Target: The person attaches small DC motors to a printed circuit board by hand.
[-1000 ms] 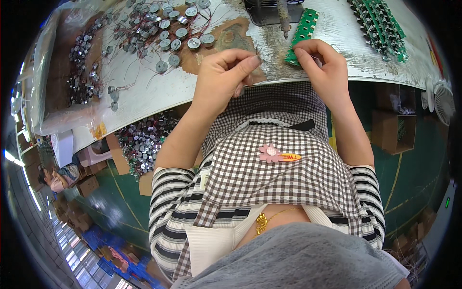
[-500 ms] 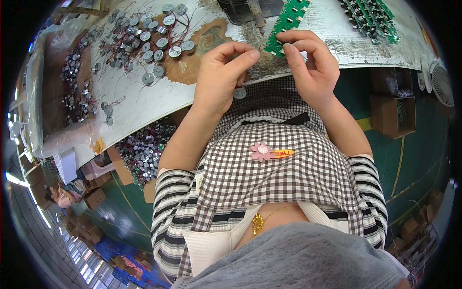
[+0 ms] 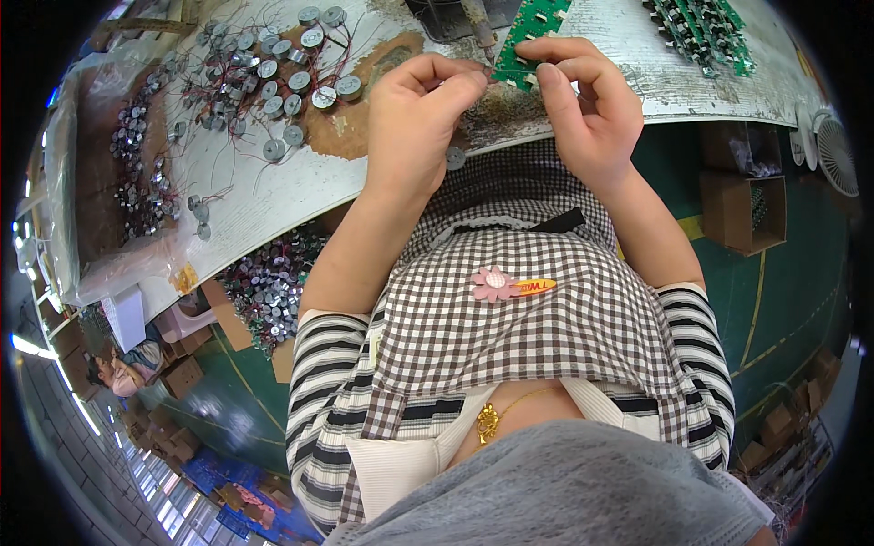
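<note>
My left hand (image 3: 410, 127) is closed, thumb against forefinger, on the thin wires of a small round motor (image 3: 455, 158). The silver motor dangles below those fingers, just off the table's near edge. My right hand (image 3: 592, 114) has thumb and forefinger brought together at the near end of a green circuit board (image 3: 537, 32). A fine wire (image 3: 514, 71) stretches between the fingertips of both hands, across the board. Whether the right fingers also touch the board is hard to see. Beyond the left fingertips, a rod-shaped tool like a soldering iron (image 3: 480, 23) points down toward the board.
Many small motors with red wires (image 3: 269, 68) lie on the worn white table (image 3: 264, 196) to the left. A stack of green circuit boards (image 3: 701, 36) sits at the far right. Below the table are a box of motors (image 3: 269, 287), a cardboard carton (image 3: 746, 214) and a fan (image 3: 836, 155).
Both hands have shifted slightly away from me, and the view has moved a little. The fine wire between the fingertips now shows. The motor still hangs under my left hand.
</note>
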Available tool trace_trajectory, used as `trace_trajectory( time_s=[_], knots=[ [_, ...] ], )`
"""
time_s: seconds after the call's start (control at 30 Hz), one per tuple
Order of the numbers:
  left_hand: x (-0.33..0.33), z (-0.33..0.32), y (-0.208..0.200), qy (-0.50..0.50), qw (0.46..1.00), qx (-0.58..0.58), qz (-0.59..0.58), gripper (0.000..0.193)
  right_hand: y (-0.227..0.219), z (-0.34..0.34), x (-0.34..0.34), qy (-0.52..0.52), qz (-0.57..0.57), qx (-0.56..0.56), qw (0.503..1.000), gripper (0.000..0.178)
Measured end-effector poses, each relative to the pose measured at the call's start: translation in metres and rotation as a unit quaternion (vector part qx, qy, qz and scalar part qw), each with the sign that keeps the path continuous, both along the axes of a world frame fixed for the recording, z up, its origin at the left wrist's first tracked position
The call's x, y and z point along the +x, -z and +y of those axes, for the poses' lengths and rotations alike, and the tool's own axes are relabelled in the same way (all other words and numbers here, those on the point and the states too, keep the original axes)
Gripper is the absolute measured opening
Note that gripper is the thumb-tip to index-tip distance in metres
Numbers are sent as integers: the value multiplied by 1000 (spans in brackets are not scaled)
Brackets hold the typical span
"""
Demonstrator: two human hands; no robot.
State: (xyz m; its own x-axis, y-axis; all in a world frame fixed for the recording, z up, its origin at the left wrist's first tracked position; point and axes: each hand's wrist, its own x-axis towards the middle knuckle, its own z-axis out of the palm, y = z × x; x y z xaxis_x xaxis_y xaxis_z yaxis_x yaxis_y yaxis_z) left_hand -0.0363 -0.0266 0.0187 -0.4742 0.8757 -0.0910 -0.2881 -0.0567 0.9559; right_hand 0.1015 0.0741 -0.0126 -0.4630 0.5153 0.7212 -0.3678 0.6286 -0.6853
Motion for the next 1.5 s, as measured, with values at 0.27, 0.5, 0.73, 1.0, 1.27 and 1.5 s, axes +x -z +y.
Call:
trace_trajectory(
  time_s=[0.27, 0.5, 0.73, 1.0, 1.27, 1.5],
  knots=[
    [0, 4, -1, -15, 999, 21, 24, 9, -6, 4, -4, 0, 15, 12, 1000, 3],
    [3, -2, -3, -16, 999, 1, 51, 8, 7, 6, -1, 48, -15, 78, 996, 5],
    [3, -1, -2, -13, 998, 12, 58, 8, 7, 4, -2, 71, 5, 49, 996, 8],
    [1, 2, 1, 4, 993, 2, 115, 8, 11, 6, -6, 83, 25, 63, 994, 9],
    [0, 5, -3, -14, 991, 24, 129, 8, 4, 8, -4, 61, -16, 104, 993, 4],
    [1, 1, -2, -3, 992, -9, 127, 8, 7, 1, -3, 79, 5, 83, 993, 11]
  ],
)
